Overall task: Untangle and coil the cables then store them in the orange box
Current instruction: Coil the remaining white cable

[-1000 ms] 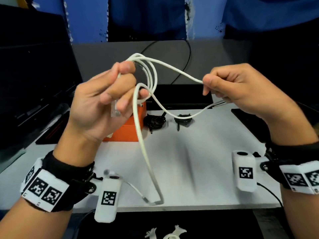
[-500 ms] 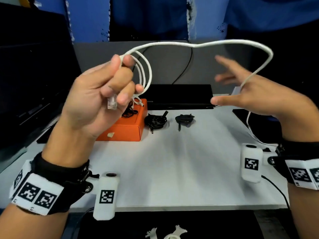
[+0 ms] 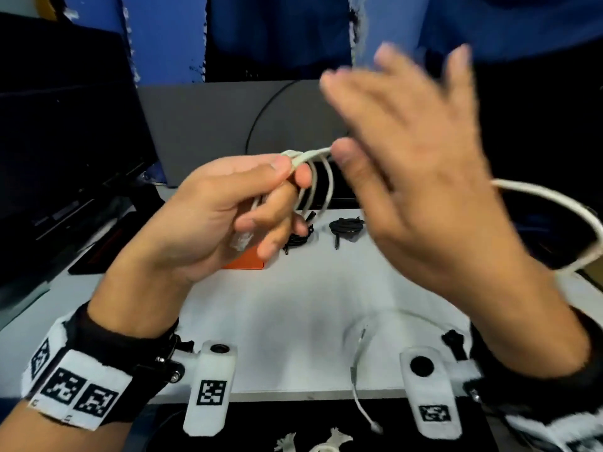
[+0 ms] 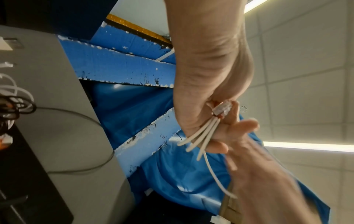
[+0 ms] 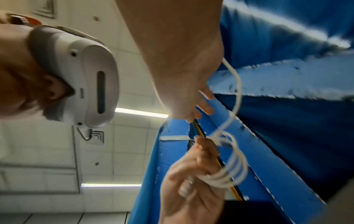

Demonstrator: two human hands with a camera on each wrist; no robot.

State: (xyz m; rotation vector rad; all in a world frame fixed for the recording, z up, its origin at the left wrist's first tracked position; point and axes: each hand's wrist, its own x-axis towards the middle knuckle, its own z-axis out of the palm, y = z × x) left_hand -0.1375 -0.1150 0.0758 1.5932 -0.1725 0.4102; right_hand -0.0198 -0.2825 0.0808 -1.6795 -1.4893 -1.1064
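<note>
A white table [image 3: 293, 308] stands before blue panels [image 3: 169, 37] and a grey board [image 3: 208, 125], with dark screens off to the left. Both hands are raised over it.

The right hand [image 3: 421, 177] is the larger shape in the head view, blurred, its back toward the camera. Its fingers are spread and straight, and its thumb tip sits against the white cable [image 3: 315, 154]. From behind that hand the cable sweeps out to the right in a wide arc, and its loose end hangs over the table's near edge with a small plug [image 3: 377, 428] at the tip.

The left hand [image 3: 222, 216] has thumb and forefinger clamped on the cable where several small loops gather, the other fingers curled below. The loops hang between the two hands. A clear connector [image 4: 223, 108] on the cable's other end lies tucked in the left palm, as the left wrist view shows, with four strands running out from under the thumb. The right wrist view shows the loops [image 5: 232, 165] stacked beside the left fingers.

On the table behind the left hand sits the orange box [image 3: 248, 261], mostly hidden. Just to its right lie two black cable bundles [image 3: 346, 226], near each other but apart. A black cord [image 3: 261, 112] curves across the grey board.
</note>
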